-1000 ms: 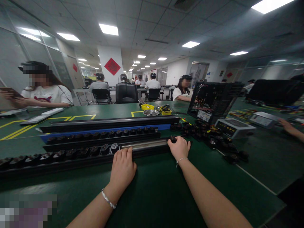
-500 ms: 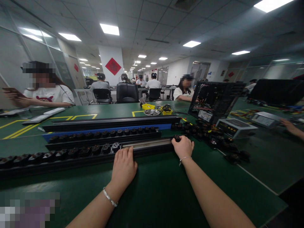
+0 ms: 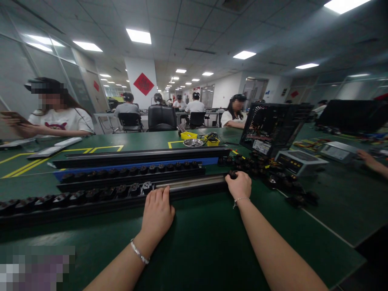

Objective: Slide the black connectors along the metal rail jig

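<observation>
Black front rail point(image 3: 197, 194) lies across the worktop point(image 3: 212, 246), one hand at its middle, one at its right end

Your right hand point(image 3: 239, 184) has its grip closed on a small black part point(image 3: 233, 174), pinched between thumb and fingers at the right end of the front rail. Your left hand point(image 3: 158, 208) lies palm down, its fingertips over the near edge of the same rail; you cannot tell from this view whether that grip is clasping it or only resting there. Between your hands runs a bare metal strip point(image 3: 197, 182), set along the rail. To the left of it, a row of dark plugs point(image 3: 91, 196) sits side by side in the rail, the one nearest your left hand paler than most.

Just beyond, a middle rail point(image 3: 91, 187) carries its own row of plugs. Behind that you have a blue strip point(image 3: 209, 162) and a rear rail point(image 3: 142, 157), roughly parallel. Loose black parts point(image 3: 251, 165) lie heaped to the right, near an open computer case point(image 3: 273, 125) and a grey metal box point(image 3: 301, 162). Farther right, a co-worker's hand point(image 3: 368, 159) is beside a second metal box point(image 3: 338, 152). Beyond the rails stand a yellow tray point(image 3: 188, 136) and a round metal dish point(image 3: 193, 143).
</observation>
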Motion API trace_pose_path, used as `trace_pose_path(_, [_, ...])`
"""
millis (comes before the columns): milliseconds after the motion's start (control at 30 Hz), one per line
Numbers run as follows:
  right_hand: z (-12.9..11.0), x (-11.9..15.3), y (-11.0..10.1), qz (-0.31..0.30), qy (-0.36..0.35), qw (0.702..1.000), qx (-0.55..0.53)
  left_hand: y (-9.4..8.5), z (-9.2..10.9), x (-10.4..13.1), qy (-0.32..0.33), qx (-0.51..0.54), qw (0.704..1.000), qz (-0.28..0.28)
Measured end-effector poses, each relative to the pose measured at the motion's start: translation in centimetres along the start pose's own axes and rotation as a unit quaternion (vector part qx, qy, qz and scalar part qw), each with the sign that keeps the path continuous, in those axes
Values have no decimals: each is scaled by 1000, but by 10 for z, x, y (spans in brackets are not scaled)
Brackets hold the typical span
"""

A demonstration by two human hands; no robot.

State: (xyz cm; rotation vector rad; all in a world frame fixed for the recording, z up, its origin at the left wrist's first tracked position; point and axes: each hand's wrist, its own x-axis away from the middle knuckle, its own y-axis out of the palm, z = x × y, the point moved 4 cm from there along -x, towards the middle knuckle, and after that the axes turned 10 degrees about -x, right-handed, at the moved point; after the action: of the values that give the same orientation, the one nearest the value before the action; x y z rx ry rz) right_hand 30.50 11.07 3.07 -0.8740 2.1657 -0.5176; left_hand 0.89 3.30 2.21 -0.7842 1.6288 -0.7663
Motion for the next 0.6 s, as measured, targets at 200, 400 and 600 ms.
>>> trace_pose_path(200, [10,-5,-4,-4,55,998,-26,0,-1,0,-1,3,1000,8])
trace_pose_path(400, [18,-12,-7,-23,117,992,-28,0,1,-1,1,2,1000,-1])
trace_pose_path(600, [22,-14,-8,-23,135,990,-27,-1,0,-1,1,6,1000,3])
